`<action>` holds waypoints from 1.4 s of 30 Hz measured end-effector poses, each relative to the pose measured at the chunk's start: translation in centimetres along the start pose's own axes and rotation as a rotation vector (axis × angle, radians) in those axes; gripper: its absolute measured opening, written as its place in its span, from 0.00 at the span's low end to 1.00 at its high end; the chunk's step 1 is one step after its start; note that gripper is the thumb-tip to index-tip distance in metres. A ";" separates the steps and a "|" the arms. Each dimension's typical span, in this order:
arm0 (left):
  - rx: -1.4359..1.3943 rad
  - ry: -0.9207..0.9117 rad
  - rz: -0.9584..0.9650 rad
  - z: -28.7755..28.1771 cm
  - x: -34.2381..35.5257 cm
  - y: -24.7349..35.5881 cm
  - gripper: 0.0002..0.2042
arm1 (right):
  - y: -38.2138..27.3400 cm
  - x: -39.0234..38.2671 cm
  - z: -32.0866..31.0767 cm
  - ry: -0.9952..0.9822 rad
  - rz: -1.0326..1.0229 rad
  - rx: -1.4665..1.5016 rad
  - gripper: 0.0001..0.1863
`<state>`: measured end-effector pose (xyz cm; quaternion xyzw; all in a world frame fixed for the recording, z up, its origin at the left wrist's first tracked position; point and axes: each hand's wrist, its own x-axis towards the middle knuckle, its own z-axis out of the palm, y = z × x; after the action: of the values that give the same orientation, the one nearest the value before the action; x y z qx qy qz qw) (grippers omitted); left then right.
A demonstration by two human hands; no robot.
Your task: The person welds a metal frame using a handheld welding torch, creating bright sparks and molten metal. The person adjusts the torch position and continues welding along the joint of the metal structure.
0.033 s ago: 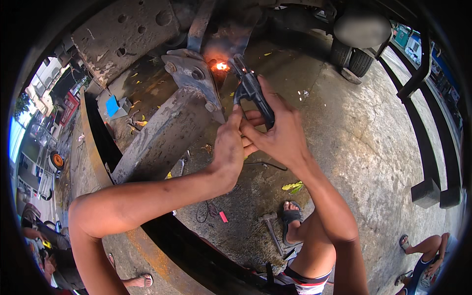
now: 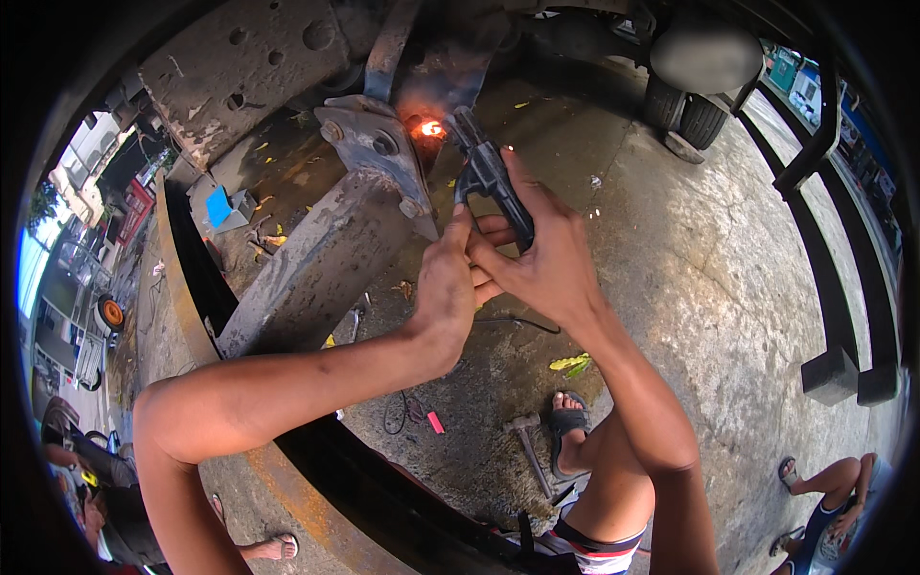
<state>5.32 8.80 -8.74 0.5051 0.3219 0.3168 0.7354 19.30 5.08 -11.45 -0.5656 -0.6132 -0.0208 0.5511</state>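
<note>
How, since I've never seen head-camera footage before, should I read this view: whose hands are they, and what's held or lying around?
No machine here: the bare left hand and right hand belong to the person wearing this downward-looking fisheye head camera, which bends straight edges. The right's grip is around a dark tool, its tip near a glowing orange spot; the left is close against it, exact hold unclear. On the concrete floor lie a hammer and a small red object.
</note>
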 end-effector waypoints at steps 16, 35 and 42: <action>0.006 0.018 -0.014 0.1 0.8 0.3 0.33 | -0.1 0.9 -0.2 -0.081 0.159 0.167 0.50; -0.003 -0.030 0.043 0.0 0.6 0.2 0.33 | -0.2 0.6 0.0 0.014 0.056 0.047 0.51; 0.004 -0.027 0.005 0.1 0.6 0.1 0.34 | 0.8 0.5 0.2 0.026 -0.039 -0.032 0.51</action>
<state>5.71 9.23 -8.68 0.5117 0.3111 0.3112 0.7379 19.85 5.82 -11.69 -0.5618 -0.6164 -0.0487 0.5495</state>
